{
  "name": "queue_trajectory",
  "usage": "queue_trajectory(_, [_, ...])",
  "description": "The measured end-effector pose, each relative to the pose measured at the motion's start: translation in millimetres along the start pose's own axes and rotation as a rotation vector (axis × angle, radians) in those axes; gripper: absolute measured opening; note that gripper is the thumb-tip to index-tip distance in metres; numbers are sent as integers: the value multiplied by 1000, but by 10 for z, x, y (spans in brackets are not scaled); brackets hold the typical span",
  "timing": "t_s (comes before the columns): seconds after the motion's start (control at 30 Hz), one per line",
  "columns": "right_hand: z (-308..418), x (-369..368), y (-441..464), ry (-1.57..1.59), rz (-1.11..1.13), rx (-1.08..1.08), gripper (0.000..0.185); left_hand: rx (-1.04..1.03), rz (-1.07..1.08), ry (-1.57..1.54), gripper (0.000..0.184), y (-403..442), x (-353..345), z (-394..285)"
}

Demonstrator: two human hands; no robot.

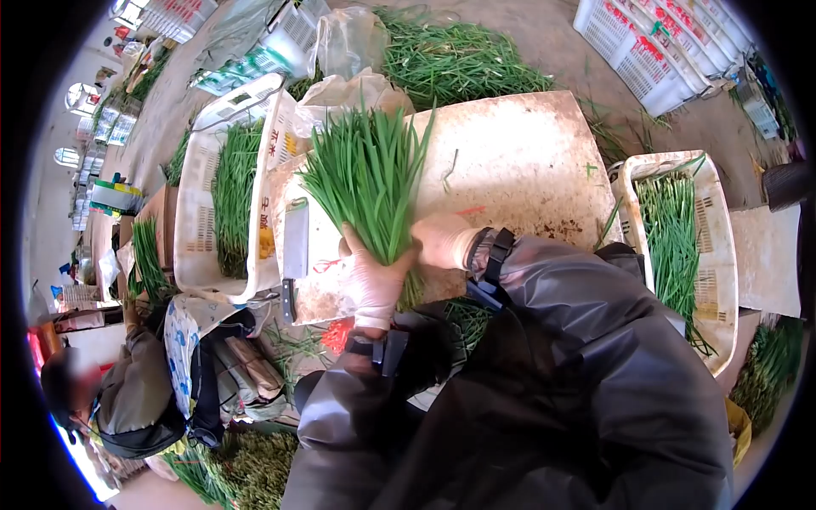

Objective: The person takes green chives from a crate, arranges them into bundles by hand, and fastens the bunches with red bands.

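Observation:
A thick bunch of green chives [367,183] is held over a worn white board [518,153], its leaf tips fanned away from me. My left hand [374,285], in a pale thin glove, wraps round the lower part of the bunch. On the bunch's right side, my right hand [444,241], also gloved, is closed against the stems, with its fingertips partly hidden. A cleaver [295,242] with a black handle lies along the board's left edge. Red bands [337,337] lie in a small heap just below the board, beside my left wrist.
White crates of chives stand at the left [189,212] and right [722,280] of the board. A loose chive pile [463,59] and plastic bags [353,42] lie beyond it. Stacked white crates [650,51] stand at the upper right. Another person [140,382] sits at lower left.

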State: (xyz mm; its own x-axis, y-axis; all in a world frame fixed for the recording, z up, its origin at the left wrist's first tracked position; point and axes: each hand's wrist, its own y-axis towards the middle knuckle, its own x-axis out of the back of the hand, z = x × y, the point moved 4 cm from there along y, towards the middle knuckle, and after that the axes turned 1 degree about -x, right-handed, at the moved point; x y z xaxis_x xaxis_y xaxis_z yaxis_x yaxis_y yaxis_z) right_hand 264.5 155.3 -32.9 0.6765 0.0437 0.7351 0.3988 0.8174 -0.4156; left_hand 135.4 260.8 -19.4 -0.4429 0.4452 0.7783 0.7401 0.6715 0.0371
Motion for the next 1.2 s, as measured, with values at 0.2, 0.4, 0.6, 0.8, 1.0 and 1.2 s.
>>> queue_trajectory(0.2, [-208,260,-176,-537,-511,121,13,24,9,119,134,-14,-11,-50])
queue_trajectory(0.4, [-361,80,-131,-493,-153,-8,21,-4,52,28,135,4,-29,-9])
queue_trajectory(0.6, [-309,78,-284,-174,-47,50,25,-36,62,-35,136,-32,-64,-16])
queue_trajectory(0.8, [-113,269,-565,235,-229,176,21,-76,127,13,138,-230,-114,-175])
queue_trajectory(1.0, [-167,67,-577,623,-10,190,11,-188,195,-10,130,-523,-183,-365])
queue_trajectory(1.2, [-266,15,-609,986,90,46,10,-194,151,20,128,-578,-201,-376])
